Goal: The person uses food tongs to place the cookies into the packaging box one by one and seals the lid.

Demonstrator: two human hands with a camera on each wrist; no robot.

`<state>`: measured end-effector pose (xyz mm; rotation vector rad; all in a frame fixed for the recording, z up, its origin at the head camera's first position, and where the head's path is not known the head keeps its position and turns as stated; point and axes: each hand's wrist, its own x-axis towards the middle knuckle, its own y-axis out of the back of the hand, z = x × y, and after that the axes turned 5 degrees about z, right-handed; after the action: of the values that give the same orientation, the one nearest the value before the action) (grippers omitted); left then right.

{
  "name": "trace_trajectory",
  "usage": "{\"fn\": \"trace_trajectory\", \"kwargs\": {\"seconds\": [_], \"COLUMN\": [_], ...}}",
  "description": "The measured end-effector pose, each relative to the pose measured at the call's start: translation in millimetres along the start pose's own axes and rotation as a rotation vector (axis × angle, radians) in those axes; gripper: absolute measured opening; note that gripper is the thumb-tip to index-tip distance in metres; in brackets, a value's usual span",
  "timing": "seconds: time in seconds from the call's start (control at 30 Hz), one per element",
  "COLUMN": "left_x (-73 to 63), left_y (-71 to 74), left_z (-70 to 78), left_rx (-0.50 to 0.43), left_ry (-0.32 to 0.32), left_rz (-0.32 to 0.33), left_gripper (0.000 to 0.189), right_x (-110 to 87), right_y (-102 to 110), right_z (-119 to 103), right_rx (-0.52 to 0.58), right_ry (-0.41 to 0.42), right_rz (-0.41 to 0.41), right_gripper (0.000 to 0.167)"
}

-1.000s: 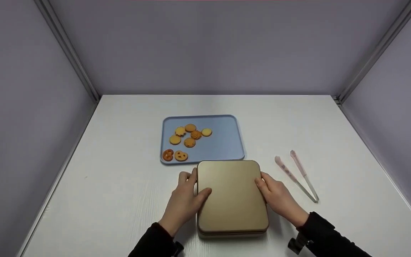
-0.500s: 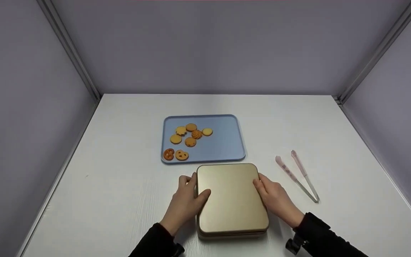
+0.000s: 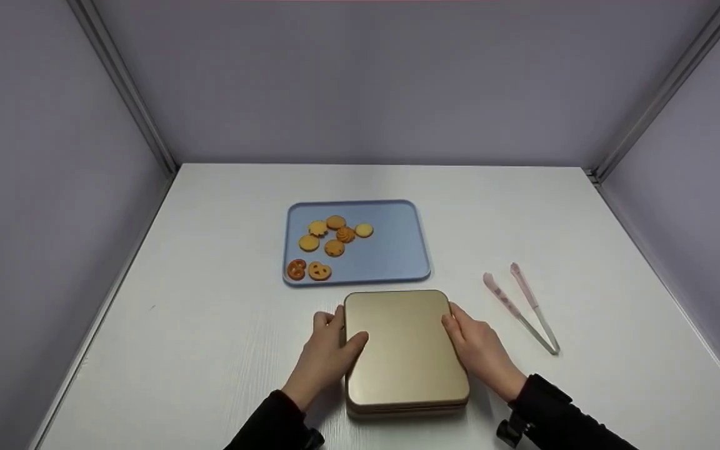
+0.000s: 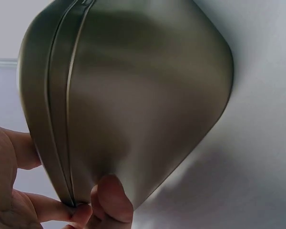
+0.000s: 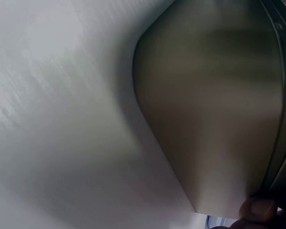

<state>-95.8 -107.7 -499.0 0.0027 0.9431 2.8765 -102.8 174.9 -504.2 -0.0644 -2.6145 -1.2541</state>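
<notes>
A gold rectangular tin box with its lid on top stands at the front middle of the table. My left hand holds its left side, thumb over the lid's top and fingers along the edge. On the opposite side, my right hand grips the lid's edge, thumb on top. In the left wrist view, fingertips touch the tin's side wall just below the lid seam. The right wrist view shows fingertips at the seam near the tin's far corner. The tin's inside is hidden.
Behind the tin lies a blue tray with several cookies and two pretzel-shaped ones on its left part. Tongs with pink tips lie spread to the right. Grey panels enclose the white table.
The lid's far edge has come down and slightly nearer, while the tin's front edge stays put. My right hand has shifted a little left; my left hand has dropped slightly.
</notes>
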Motion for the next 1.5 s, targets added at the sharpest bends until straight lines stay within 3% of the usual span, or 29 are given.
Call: {"fn": "trace_trajectory", "kwargs": {"seconds": [0.17, 0.3, 0.4, 0.47, 0.6, 0.67, 0.77, 0.83, 0.93, 1.33, 1.5], "left_x": [-1.7, -12.5, -23.9, -32.0, -45.6, -50.5, -54.1, -54.2, -52.2, -49.0, -50.6], "left_y": [-4.4, -6.6, -5.6, -3.1, 2.0, 3.8, 5.7, 6.2, 6.7, 6.1, 8.9], "left_z": [-5.4, -11.5, -15.1, -17.8, -23.5, -26.0, -28.8, -30.3, -31.8, -33.2, -29.9], "left_rx": [0.013, 0.072, 0.149, 0.217, 0.365, 0.438, 0.536, 0.59, 0.638, 0.689, 0.731], "left_ry": [-0.041, -0.204, -0.349, -0.451, -0.681, -0.785, -0.885, -0.92, -0.965, -1.038, -1.015], "left_rz": [0.023, 0.087, 0.116, 0.121, 0.098, 0.075, 0.037, 0.033, 0.046, 0.121, 0.082], "left_gripper": [0.083, 0.073, 0.061, 0.055, 0.055, 0.065, 0.086, 0.095, 0.097, 0.087, 0.083], "right_x": [1.4, -1.2, -6.2, -10.9, -22.9, -29.2, -37.4, -41.4, -43.9, -41.9, -42.0], "right_y": [0.2, 3.1, 7.0, 10.3, 17.6, 21.2, 24.5, 24.7, 23.5, 19.9, 22.2], "right_z": [2.5, 5.7, 8.5, 10.1, 13.6, 14.8, 16.3, 17.6, 20.4, 25.8, 25.0], "right_rx": [0.017, 0.044, 0.047, 0.022, -0.061, -0.094, -0.124, -0.134, -0.165, -0.318, -0.37], "right_ry": [-0.032, -0.045, 0.02, 0.121, 0.439, 0.605, 0.824, 0.939, 1.027, 1.124, 1.132], "right_rz": [-0.029, -0.039, -0.011, 0.01, 0.022, -0.004, -0.061, -0.092, -0.108, -0.048, -0.046], "right_gripper": [0.045, 0.048, 0.05, 0.052, 0.059, 0.056, 0.057, 0.067, 0.072, 0.063, 0.062]}}
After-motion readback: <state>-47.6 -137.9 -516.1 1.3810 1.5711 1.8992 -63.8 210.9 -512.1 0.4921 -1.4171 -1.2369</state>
